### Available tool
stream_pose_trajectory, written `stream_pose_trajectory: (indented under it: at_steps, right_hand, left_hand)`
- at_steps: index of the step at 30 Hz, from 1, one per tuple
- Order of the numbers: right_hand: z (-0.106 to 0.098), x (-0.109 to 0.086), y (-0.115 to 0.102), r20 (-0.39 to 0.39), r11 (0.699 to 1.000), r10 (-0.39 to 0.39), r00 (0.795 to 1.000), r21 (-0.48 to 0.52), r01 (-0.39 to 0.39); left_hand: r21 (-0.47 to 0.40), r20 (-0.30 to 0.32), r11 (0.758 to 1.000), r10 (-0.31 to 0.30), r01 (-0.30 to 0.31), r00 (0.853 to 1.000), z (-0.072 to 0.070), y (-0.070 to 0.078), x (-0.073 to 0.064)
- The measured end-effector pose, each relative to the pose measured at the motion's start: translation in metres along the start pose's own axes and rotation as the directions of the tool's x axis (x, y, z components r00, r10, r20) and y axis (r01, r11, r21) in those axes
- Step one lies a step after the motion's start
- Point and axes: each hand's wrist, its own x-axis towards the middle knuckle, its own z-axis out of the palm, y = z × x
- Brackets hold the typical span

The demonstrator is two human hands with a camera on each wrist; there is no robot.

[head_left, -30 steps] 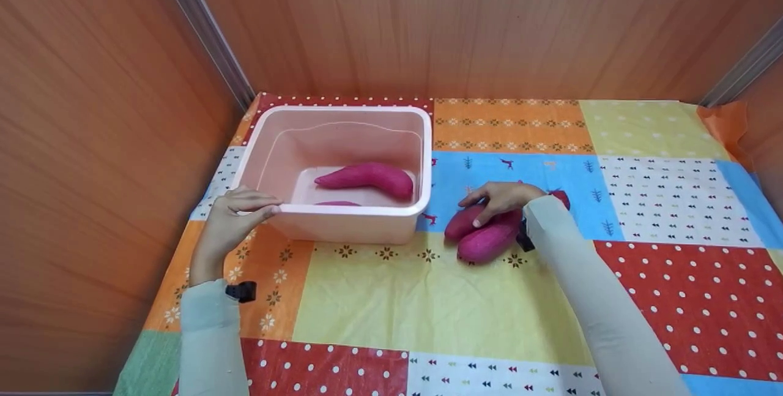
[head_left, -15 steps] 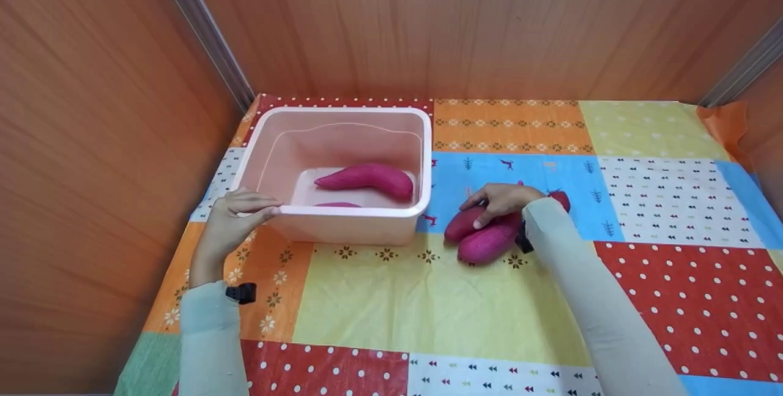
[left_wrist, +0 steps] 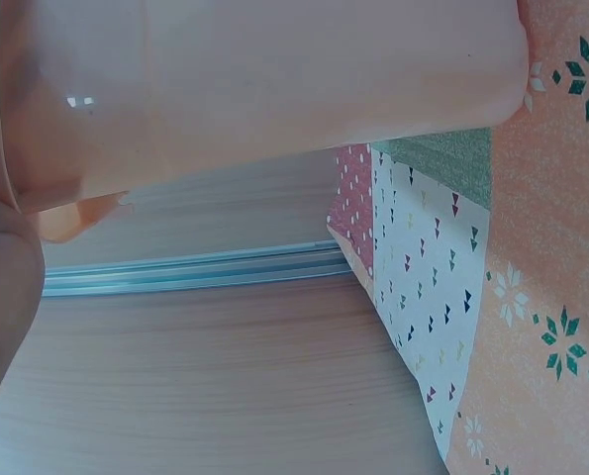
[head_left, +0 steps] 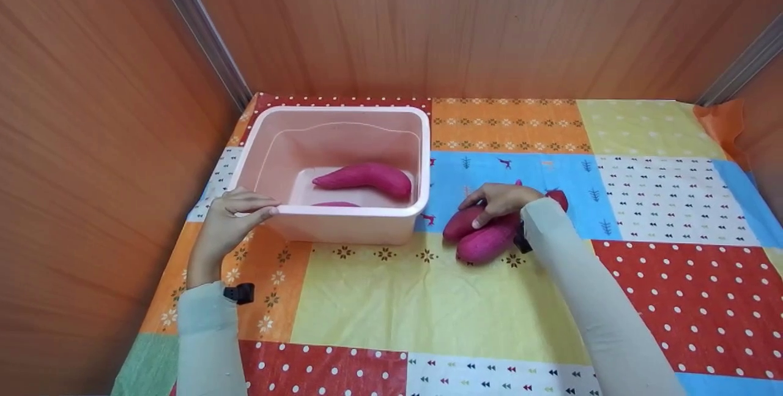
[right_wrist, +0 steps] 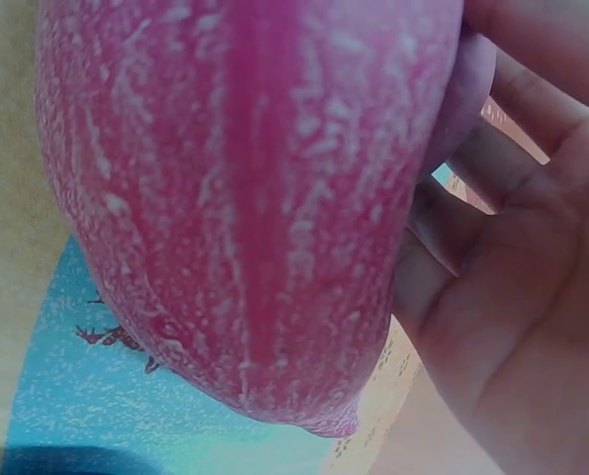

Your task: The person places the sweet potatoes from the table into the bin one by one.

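Note:
My left hand (head_left: 229,224) pinches the near left corner of a pale pink plastic tub (head_left: 342,224), thumb and fingers at its rim. In the left wrist view the tub's wall (left_wrist: 274,79) fills the top. My right hand (head_left: 501,199) grips a purple-red sweet potato (head_left: 460,226) on the cloth, fingers over its far side and thumb on the near side. Another sweet potato (head_left: 486,246) lies right beside it, nearer me, and looms large in the right wrist view. A darker red end (head_left: 558,199) shows behind the right wrist; the rest is hidden.
Inside the tub lies a curved sweet potato (head_left: 367,179), with part of another (head_left: 336,204) behind the near wall. A patchwork tablecloth (head_left: 367,298) covers the table. Wood-grain panels (head_left: 459,22) close off the back and sides.

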Motion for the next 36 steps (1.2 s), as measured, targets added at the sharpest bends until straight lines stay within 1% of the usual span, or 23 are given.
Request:
stream_pose_trajectory:
  at_steps: [6, 14, 18, 25, 32, 36]
  right_hand:
    - [0.0, -0.001, -0.001, -0.007, 1.0, 0.007, 1.0, -0.008, -0.007]
    - [0.0, -0.003, -0.001, -0.004, 1.0, -0.017, 1.0, -0.013, 0.017]
    - [0.0, -0.001, 0.0, -0.002, 1.0, -0.019, 1.0, -0.019, 0.019]
    - [-0.003, -0.002, 0.002, -0.015, 1.0, -0.011, 1.0, 0.018, 0.011]
    - [-0.011, -0.006, -0.003, -0.043, 1.0, -0.01, 0.999, 0.025, 0.011]
    - [-0.015, -0.008, -0.006, -0.055, 1.0, -0.014, 0.998, 0.026, 0.015]
  left_hand:
    - [0.008, 0.002, 1.0, -0.006, 0.006, 1.0, 0.0, -0.002, 0.0]
    - [-0.018, -0.017, 0.999, 0.038, -0.039, 0.999, 0.001, -0.003, 0.0]
    - [-0.024, -0.011, 1.0, 0.02, -0.02, 1.0, 0.001, -0.003, 0.0]
    - [-0.009, -0.001, 1.0, -0.01, 0.01, 1.0, 0.001, -0.001, 0.0]
    - [-0.024, 0.004, 1.0, 0.009, -0.009, 1.0, -0.001, -0.001, 0.001]
    - [-0.015, -0.002, 1.0, -0.001, 0.001, 1.0, 0.0, -0.001, 0.0]
